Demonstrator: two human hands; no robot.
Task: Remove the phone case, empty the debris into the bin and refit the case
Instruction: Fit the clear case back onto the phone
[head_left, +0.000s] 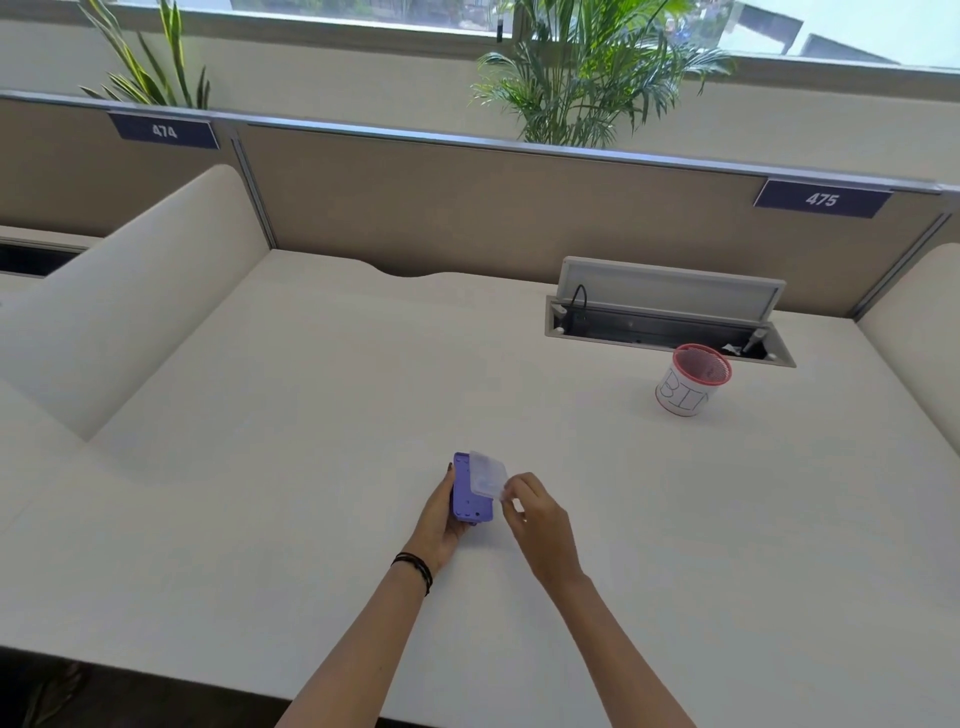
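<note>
Left hand (439, 514) grips purple phone (470, 493); right hand (530, 512) pinches clear case (488, 475) partly over it; bin (693, 379) stands well apart.

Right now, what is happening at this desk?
A person is working on a purple phone over a white desk. The left hand holds the phone, and the right hand pinches a clear case by its edge, partly overlapping the phone. Whether it is coming off or going on cannot be told. A small red-rimmed bin stands far to the right, away from both hands.
</note>
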